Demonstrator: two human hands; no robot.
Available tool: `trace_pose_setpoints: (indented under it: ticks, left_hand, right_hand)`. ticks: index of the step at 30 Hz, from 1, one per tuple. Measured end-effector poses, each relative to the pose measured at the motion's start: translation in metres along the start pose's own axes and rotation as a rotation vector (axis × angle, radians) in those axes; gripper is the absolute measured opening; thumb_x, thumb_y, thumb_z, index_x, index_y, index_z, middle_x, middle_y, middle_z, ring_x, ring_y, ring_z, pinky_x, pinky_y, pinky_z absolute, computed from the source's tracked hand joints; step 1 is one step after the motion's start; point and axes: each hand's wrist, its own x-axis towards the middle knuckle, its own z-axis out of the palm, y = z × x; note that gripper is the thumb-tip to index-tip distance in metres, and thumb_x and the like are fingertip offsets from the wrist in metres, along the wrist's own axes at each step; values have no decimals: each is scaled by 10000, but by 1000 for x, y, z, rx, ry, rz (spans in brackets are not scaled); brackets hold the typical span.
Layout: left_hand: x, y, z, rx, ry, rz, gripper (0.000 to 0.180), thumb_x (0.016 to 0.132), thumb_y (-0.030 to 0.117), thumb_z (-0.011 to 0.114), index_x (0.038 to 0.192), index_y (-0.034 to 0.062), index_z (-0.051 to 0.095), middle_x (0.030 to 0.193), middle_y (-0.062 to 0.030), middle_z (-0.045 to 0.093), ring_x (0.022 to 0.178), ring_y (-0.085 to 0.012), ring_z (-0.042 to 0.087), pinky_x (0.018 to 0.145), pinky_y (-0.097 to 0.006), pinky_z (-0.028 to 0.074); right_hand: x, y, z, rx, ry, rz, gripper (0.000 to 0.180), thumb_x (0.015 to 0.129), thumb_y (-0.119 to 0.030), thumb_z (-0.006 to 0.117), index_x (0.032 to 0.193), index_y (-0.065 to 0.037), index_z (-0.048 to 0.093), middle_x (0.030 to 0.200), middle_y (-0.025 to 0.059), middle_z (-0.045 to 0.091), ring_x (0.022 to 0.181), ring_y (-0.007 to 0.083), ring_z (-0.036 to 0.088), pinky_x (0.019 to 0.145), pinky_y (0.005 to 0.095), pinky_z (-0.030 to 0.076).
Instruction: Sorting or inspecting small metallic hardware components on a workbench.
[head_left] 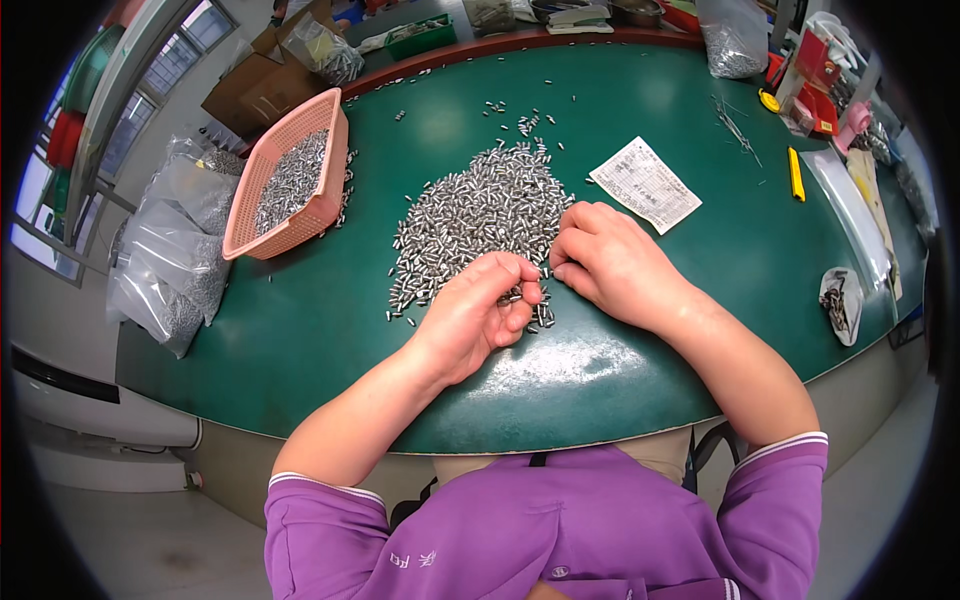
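A broad heap of small silver bullet-shaped metal pieces [480,215] lies on the green tabletop [400,385] in front of me. At its near edge my left hand [478,312] is turned partly palm up, fingers curled around a few of the metal pieces, with thumb and index finger pinched together. My right hand [612,262] rests at the heap's right edge, its fingers bent and closed near the left fingertips. Whatever it pinches is hidden behind the fingers. Several loose pieces lie just below the two hands.
Left of the heap, a pink basket [331,190] holds more metal pieces, beside filled clear bags [165,270]. A printed paper slip [645,186] lies right of the heap. Farther right are a yellow cutter [796,175], thin wires [735,130] and a small white bag [841,305] with dark pieces.
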Motion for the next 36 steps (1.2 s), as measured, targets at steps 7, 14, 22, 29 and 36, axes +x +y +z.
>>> trace_pose_setpoints:
  ticks: [7, 14, 22, 29, 36]
  left_hand:
    - [0, -1, 5, 80, 33, 20, 170, 926, 117, 547, 1068, 44, 489, 852, -43, 552, 596, -50, 464, 462, -184, 364]
    - [0, -2, 5, 75, 5, 11, 154, 938, 139, 540, 1056, 47, 503, 836, -39, 553, 589, -51, 465, 457, -178, 367]
    - [0, -2, 1, 76, -57, 41, 148, 966, 174, 482, 1014, 44, 534, 824, -31, 556, 587, -60, 468, 466, -191, 373]
    - [0, -1, 1, 40, -55, 29, 208, 978, 195, 424, 1050, 33, 533, 860, -52, 549, 622, -93, 480, 494, -214, 386]
    - [0, 1, 2, 33, 26, 58, 163, 966, 169, 446, 1044, 46, 519, 851, -40, 550, 625, -86, 471, 489, -206, 370]
  right_hand:
    - [3, -12, -4, 426, 63, 105, 109, 771, -110, 676, 859, -75, 622, 919, 71, 543, 904, 238, 559, 786, 339, 464]
    - [3, -14, -4, 489, 83, 110, 115, 775, -99, 671, 885, -90, 636, 917, 53, 552, 904, 220, 569, 778, 325, 467]
    - [-1, -3, 0, 146, 38, 84, 145, 731, -102, 680, 871, -102, 643, 865, 51, 546, 882, 250, 552, 763, 369, 469]
    - [0, -2, -1, 17, -6, -7, 129, 708, -116, 674, 831, -96, 637, 866, 64, 542, 873, 261, 549, 784, 383, 455]
    - [0, -4, -3, 73, -36, -21, 129, 713, -91, 671, 831, -79, 620, 895, 65, 532, 877, 259, 541, 766, 376, 457]
